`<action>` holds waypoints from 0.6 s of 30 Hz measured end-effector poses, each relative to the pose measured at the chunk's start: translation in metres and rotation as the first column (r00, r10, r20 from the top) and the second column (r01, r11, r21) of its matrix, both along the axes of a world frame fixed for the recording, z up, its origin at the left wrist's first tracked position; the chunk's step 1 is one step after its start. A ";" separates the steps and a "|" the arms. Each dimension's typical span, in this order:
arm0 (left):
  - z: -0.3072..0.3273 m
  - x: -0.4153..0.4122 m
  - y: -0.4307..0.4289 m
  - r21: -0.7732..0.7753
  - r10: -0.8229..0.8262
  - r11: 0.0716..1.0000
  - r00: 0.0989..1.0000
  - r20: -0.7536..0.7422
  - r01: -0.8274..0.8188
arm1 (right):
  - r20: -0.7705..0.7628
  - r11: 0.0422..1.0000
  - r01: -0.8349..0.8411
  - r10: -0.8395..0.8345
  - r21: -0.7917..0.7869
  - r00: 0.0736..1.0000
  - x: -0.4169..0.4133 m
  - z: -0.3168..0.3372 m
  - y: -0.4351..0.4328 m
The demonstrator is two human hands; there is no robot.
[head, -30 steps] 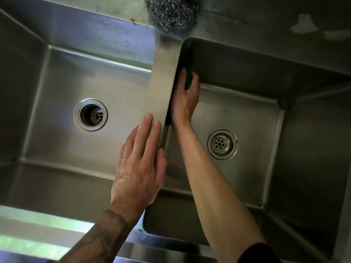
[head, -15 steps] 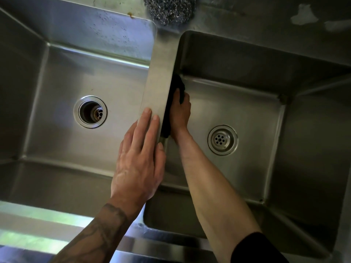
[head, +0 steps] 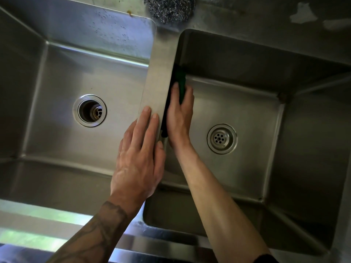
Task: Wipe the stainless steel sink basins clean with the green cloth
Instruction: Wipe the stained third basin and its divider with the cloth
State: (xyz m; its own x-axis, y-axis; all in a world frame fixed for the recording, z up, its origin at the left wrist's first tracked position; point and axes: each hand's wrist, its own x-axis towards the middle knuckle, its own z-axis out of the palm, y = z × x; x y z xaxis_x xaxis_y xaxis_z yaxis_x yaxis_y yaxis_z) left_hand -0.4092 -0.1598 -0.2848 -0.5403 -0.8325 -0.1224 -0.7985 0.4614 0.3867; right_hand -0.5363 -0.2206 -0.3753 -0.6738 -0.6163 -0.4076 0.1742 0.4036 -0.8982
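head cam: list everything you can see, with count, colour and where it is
left basin: 1, steel grey, left half of view
right basin: 1, steel grey, right half of view
divider: 1, steel grey, between the two basins
open drain: 1, silver, left basin floor
drain strainer: 1, silver, right basin floor
steel wool pad: 1, grey, back rim behind the divider
green cloth: 1, green, against the right basin's left wall, partly under the right hand
white patches: 2, whitish, back ledge at top right
left hand: 1, rests flat on the divider, fingers straight
right hand: 1, presses the green cloth to the wall
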 end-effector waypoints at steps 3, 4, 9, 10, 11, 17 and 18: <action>0.002 -0.001 0.001 0.003 0.002 1.000 1.000 -0.003 -0.002 | -0.029 0.997 0.007 -0.009 -0.083 1.000 0.004 -0.005 0.008; 0.002 -0.001 0.001 0.002 0.006 1.000 1.000 -0.005 -0.006 | 0.013 0.999 -0.013 0.013 -0.042 1.000 0.001 -0.008 0.006; 0.003 -0.002 0.001 0.001 0.015 1.000 1.000 -0.008 -0.015 | 0.144 0.992 -0.024 0.006 0.121 0.990 0.000 -0.011 0.004; 0.002 -0.001 0.000 -0.001 0.009 1.000 1.000 -0.002 -0.009 | 0.098 0.999 0.008 -0.013 0.047 0.995 0.005 -0.004 0.007; 0.001 -0.001 0.000 -0.006 0.005 1.000 1.000 -0.001 -0.005 | 0.056 0.999 0.040 -0.039 -0.025 0.998 0.008 0.002 0.011; 0.000 -0.001 0.001 -0.030 0.003 1.000 1.000 -0.028 -0.004 | 0.157 0.999 0.011 -0.017 0.040 0.987 0.004 -0.005 0.010; -0.001 0.000 0.001 -0.031 0.004 1.000 1.000 -0.025 -0.005 | 0.203 0.995 0.001 -0.022 0.102 0.979 0.005 -0.008 0.008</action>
